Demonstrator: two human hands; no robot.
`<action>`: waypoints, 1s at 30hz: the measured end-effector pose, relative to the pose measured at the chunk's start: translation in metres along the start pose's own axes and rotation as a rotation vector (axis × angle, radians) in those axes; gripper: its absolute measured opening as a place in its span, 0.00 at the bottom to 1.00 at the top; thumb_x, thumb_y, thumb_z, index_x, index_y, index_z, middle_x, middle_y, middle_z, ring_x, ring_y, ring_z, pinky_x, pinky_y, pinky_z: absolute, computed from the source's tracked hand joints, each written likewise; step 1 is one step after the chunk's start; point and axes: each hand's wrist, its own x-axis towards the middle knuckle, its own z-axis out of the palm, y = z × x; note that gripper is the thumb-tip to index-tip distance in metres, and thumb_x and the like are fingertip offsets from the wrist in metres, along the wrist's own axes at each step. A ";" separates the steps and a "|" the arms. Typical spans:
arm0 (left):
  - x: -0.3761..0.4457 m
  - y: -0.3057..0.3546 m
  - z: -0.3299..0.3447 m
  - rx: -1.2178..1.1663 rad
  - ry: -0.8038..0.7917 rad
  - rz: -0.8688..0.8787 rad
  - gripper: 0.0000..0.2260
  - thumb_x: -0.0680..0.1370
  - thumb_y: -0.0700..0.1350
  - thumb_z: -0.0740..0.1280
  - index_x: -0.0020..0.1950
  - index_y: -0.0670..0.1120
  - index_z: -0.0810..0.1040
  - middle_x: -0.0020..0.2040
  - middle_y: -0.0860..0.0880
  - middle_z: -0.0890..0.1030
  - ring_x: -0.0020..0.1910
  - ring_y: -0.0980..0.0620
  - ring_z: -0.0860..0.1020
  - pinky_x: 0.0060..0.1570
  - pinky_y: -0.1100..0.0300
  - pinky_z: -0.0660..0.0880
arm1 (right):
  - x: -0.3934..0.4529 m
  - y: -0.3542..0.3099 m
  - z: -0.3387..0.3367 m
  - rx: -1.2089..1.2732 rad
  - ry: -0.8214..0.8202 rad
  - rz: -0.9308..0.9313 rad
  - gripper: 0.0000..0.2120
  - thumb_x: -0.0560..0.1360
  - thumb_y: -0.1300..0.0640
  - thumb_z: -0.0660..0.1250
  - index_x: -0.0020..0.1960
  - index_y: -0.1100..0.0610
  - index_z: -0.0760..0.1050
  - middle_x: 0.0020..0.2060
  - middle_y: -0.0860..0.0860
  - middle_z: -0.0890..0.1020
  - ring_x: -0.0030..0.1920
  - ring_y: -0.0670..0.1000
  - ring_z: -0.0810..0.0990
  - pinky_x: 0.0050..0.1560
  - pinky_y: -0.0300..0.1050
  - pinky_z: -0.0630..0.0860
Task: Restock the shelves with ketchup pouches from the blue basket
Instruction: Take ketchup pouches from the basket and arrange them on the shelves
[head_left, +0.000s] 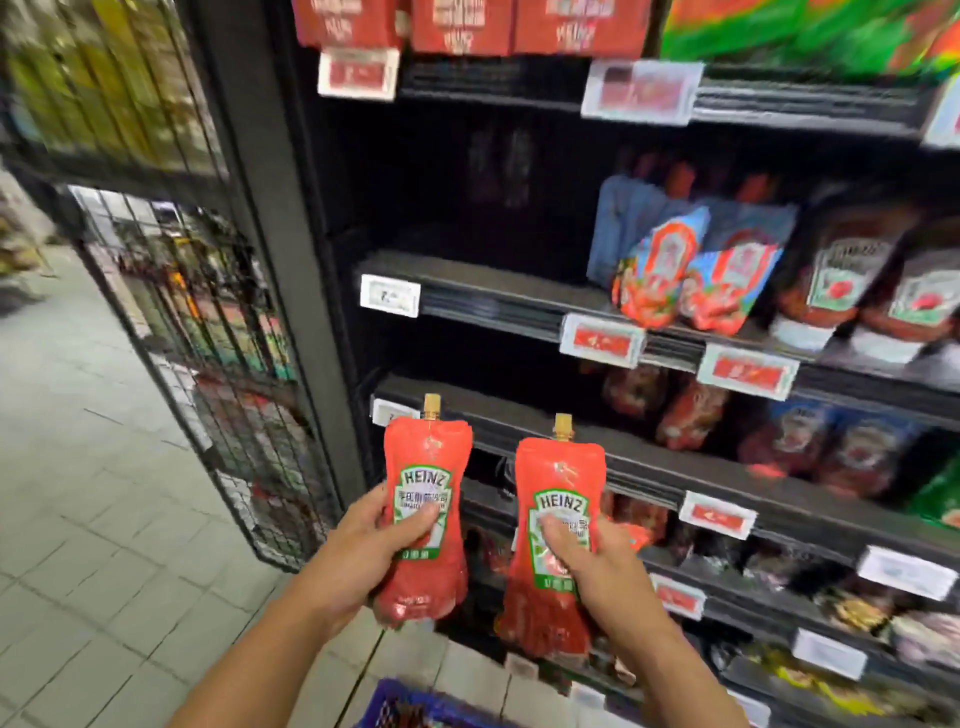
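Left hand (358, 551): fingers wrapped round the lower half of a red ketchup pouch (427, 499), thumb across the front label. Pouch upright, gold cap on top, label facing the camera.

Right hand (587, 561): fingers wrapped round a second ketchup pouch (558, 483), thumb on the label. This pouch also upright, gold cap up, just right of the first and a little lower; the two pouches stand apart, not touching.

Both pouches are held in the air in front of the shelves (519, 306), near the left end of the unit.

Blue basket (415, 709): only its far rim shows at the near bottom edge, between the two forearms, on the floor side of the shelves. Contents too hidden to tell.

Middle shelf: left part dark and bare of stock; towards the right, red-and-blue pouches (680, 270) lean at the front edge, and dark sauce bottles (852, 270) stand further right.

Top shelf: red cartons (467, 26) in a row.

Price tags (389, 295): white and red tags clipped along each shelf edge; print blurred.

Lower shelves: mixed red and dark packets, blurred.

Wire mesh panel (218, 374): black, at the left end of the unit, goods behind it.

Floor (78, 467): pale tiles, left.
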 end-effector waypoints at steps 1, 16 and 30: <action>0.001 0.008 -0.004 -0.003 -0.013 0.004 0.15 0.73 0.52 0.75 0.59 0.53 0.82 0.56 0.40 0.85 0.54 0.38 0.84 0.50 0.46 0.82 | 0.002 -0.008 0.001 -0.006 0.005 -0.010 0.13 0.74 0.40 0.72 0.52 0.47 0.83 0.46 0.53 0.88 0.47 0.56 0.87 0.48 0.51 0.83; 0.118 0.124 -0.057 0.032 -0.263 0.163 0.18 0.72 0.58 0.77 0.59 0.53 0.82 0.57 0.42 0.85 0.55 0.41 0.84 0.49 0.54 0.82 | 0.082 -0.112 0.048 -0.090 0.276 -0.161 0.13 0.72 0.37 0.67 0.47 0.43 0.82 0.43 0.51 0.88 0.45 0.52 0.87 0.51 0.52 0.81; 0.202 0.242 -0.032 0.169 -0.254 0.318 0.06 0.78 0.48 0.71 0.53 0.49 0.84 0.48 0.44 0.87 0.47 0.45 0.87 0.39 0.58 0.82 | 0.140 -0.179 0.053 0.105 0.364 -0.222 0.12 0.75 0.40 0.70 0.46 0.48 0.82 0.42 0.55 0.87 0.40 0.55 0.87 0.37 0.45 0.81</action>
